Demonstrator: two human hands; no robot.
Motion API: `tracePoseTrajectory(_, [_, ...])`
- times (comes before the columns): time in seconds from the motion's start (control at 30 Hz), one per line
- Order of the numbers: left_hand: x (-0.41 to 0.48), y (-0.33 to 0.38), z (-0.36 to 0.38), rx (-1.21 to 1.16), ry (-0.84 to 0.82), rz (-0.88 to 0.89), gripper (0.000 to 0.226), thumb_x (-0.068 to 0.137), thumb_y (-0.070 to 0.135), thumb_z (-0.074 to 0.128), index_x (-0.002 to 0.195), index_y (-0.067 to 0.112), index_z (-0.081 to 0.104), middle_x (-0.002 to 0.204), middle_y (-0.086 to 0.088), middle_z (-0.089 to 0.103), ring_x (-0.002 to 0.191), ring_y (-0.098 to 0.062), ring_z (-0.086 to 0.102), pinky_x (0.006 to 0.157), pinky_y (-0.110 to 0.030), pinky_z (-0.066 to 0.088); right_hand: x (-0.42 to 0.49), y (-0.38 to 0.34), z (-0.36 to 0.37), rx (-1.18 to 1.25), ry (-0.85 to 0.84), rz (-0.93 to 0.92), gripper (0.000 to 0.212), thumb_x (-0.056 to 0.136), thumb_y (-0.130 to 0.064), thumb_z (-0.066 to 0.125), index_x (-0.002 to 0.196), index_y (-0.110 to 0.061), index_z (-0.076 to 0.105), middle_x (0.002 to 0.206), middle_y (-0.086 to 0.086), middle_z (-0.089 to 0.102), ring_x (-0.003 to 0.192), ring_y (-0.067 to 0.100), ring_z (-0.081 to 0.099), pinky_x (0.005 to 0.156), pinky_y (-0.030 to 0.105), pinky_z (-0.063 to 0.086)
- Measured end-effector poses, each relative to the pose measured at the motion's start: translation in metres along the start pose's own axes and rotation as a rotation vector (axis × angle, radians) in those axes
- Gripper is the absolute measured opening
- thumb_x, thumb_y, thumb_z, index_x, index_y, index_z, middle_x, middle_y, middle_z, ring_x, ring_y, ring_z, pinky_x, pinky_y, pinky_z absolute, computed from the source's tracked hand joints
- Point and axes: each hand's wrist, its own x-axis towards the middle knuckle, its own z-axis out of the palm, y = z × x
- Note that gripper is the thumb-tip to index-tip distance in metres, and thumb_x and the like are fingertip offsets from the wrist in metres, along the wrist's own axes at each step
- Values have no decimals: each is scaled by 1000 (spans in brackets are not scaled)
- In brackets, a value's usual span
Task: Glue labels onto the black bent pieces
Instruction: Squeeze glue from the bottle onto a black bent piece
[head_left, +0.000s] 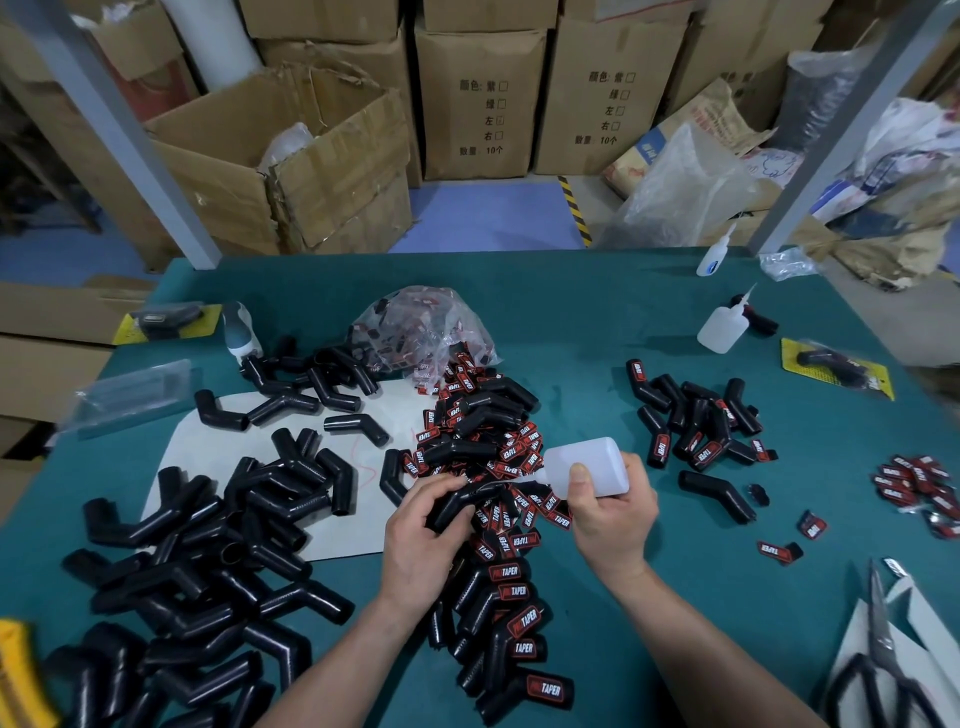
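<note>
Stacked brown cardboard boxes (483, 104) back a teal-covered desk (571, 322) strewn with red-and-black "TAPER" labels (511, 452). Mid-desk, the left hand (421, 525) has its fingers (436, 486) curled round one black bent rubber piece (454, 506), whose free arm runs up and to the right. The right hand (608, 514) clamps a translucent white plastic glue bottle (589, 465) lying sideways, its nozzle aimed left at that arm. Whether the tip touches is unclear. Gluing looks to be the step in hand, with a label to follow.

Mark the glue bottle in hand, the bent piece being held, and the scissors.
glue bottle (597, 460), head view, middle of its translucent body.
black bent piece (454, 512), head view, its exposed middle section.
scissors (882, 629), head view, blades near the pivot.
</note>
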Motion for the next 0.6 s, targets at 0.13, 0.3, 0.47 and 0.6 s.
tracePoseTrajectory(0.13, [0, -2, 0, -14, -7, -24, 52, 86, 0, 80, 107, 47, 73, 119, 27, 65, 118, -1, 62, 102, -35, 52, 1, 0, -1, 1, 5, 13, 26, 77, -35, 61, 77, -10, 53, 58, -21, 42, 59, -20, 49, 54, -5, 30])
tracePoseTrajectory(0.3, [1, -2, 1, -38, -24, -48, 50, 87, 2, 80, 111, 45, 72, 119, 21, 66, 113, -15, 67, 98, -53, 57, -2, 3, 0, 4, -2, 18, 36, 76, -37, 61, 76, -1, 57, 60, -22, 44, 58, -18, 49, 53, -3, 31])
tracePoseTrajectory(0.47, [1, -2, 1, -61, -6, -38, 51, 87, -1, 78, 111, 43, 73, 118, 21, 66, 115, -14, 66, 96, -46, 58, -1, 2, 0, -21, 2, 18, 37, 76, -37, 61, 74, 0, 56, 58, -21, 42, 58, -18, 48, 54, -4, 30])
tracePoseTrajectory(0.6, [-1, 4, 1, -111, 27, -32, 58, 87, -8, 76, 105, 48, 74, 115, 24, 66, 98, 4, 68, 74, -10, 55, 2, 0, -1, -14, 3, 13, 31, 77, -34, 61, 75, -3, 56, 57, -21, 41, 60, -20, 49, 55, -5, 30])
